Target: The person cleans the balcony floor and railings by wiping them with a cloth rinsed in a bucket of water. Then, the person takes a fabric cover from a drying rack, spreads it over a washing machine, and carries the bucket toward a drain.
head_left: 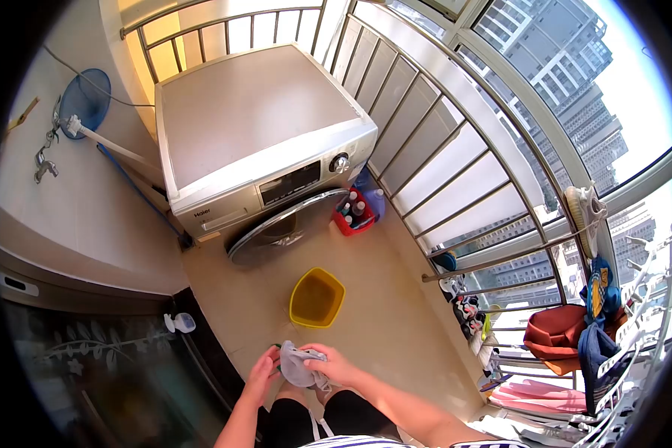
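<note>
A crumpled light grey cloth piece (pixel 297 364) hangs over my knees, with thin pale strands at its lower edge. My right hand (pixel 334 367) grips it from the right, thumb lying on top. On the other side my left hand (pixel 261 375) has its fingers bent close together at the cloth's left edge. A small dark green piece (pixel 278 359) shows between those fingertips and the cloth; I cannot tell what it is. Beyond my hands, a yellow basin (pixel 317 298) stands on the tiled floor.
A Haier washing machine (pixel 261 119) stands ahead, its round door (pixel 287 228) swung open. Beside it is a red basket (pixel 353 212) of bottles. Metal railings (pixel 455 142) run along the right, with shoes and clothes (pixel 556 336). A glass door (pixel 104 358) is at left.
</note>
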The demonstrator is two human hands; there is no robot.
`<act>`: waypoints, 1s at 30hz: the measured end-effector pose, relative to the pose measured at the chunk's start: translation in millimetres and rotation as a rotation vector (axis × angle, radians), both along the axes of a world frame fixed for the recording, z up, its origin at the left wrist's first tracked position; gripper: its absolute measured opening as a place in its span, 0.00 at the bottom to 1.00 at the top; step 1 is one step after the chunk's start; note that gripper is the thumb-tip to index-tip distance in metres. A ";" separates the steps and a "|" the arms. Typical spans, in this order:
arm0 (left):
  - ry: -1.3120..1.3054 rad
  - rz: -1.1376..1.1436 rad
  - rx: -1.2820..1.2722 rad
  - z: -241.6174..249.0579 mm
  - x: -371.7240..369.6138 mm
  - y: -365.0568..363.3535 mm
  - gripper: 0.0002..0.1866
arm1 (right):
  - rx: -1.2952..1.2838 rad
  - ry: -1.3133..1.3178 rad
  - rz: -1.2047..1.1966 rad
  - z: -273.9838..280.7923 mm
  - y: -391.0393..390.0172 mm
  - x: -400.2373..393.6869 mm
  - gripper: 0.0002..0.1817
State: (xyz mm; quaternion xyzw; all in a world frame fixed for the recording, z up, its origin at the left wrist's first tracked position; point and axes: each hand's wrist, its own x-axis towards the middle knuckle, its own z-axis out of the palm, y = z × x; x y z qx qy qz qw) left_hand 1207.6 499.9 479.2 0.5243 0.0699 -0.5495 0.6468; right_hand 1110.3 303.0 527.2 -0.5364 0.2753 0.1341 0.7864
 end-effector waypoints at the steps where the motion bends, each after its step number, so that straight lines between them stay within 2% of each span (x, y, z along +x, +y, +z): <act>1: 0.077 -0.028 -0.128 8.8 -1.4 -13.0 0.34 | 0.016 0.007 0.000 4.9 -2.9 -3.8 0.18; 4: 0.076 -0.097 -0.212 21.0 -4.7 -46.6 0.37 | 0.006 0.053 -0.026 19.1 -19.1 -13.2 0.19; 6: -0.066 -0.334 -0.335 23.7 -6.7 -57.9 0.41 | -0.031 -0.004 -0.100 22.9 -25.3 -23.2 0.21; 7: -0.063 -0.343 -0.328 28.9 -6.9 -67.1 0.41 | -0.023 -0.003 -0.109 19.6 -28.3 -29.5 0.21; 9: -0.075 -0.514 -0.311 39.5 -3.5 -78.7 0.46 | 0.154 0.080 -0.225 13.8 -31.4 -34.2 0.23; 10: -0.436 -0.607 -0.178 28.0 -3.1 -80.5 0.48 | 0.252 0.082 -0.312 23.7 -28.3 -30.4 0.23; 11: -0.436 -0.628 -0.183 18.4 -1.0 -78.5 0.48 | 0.253 0.078 -0.334 27.9 -25.7 -26.4 0.23; 14: -0.961 -0.735 0.029 27.6 19.0 -90.1 0.51 | 0.309 0.089 -0.480 34.2 -20.4 -9.0 0.19; 15: -0.958 -0.752 0.013 24.9 26.9 -90.5 0.51 | 0.345 0.083 -0.542 35.4 -17.6 -0.2 0.18; 17: -0.568 -0.542 0.008 16.7 36.1 -84.4 0.53 | 0.381 0.076 -0.604 33.3 -9.6 10.9 0.18; 18: -0.538 -0.512 -0.019 30.0 48.8 -82.7 0.46 | 0.421 0.044 -0.650 30.5 -1.9 21.3 0.18; 19: -0.536 -0.547 -0.029 32.2 65.2 -85.4 0.46 | 0.460 0.010 -0.697 28.2 3.6 33.3 0.18; 21: -0.162 -0.514 -0.089 33.5 88.0 -81.5 0.35 | 0.459 -0.011 -0.721 24.2 8.5 49.5 0.15; 22: -0.182 -0.537 -0.084 31.8 92.7 -78.2 0.22 | 0.167 -0.014 -0.598 20.7 10.4 54.2 0.14; 23: -0.181 -0.555 -0.076 29.6 97.7 -76.5 0.22 | -0.119 -0.014 -0.466 18.4 12.6 60.1 0.13; 24: -0.198 -0.564 -0.059 29.1 103.3 -77.6 0.20 | -0.401 -0.014 -0.431 17.8 14.2 66.6 0.15; 25: -0.216 -0.573 -0.043 29.3 108.5 -79.0 0.17 | -0.392 -0.010 -0.449 11.0 19.6 68.6 0.15; 27: -0.214 -0.573 -0.030 29.4 110.5 -84.8 0.14 | -0.768 0.015 -0.519 -3.3 23.5 68.0 0.20; 30: -0.167 -0.550 -0.028 28.1 115.0 -85.9 0.15 | -0.813 0.182 -0.681 -5.0 30.9 67.5 0.22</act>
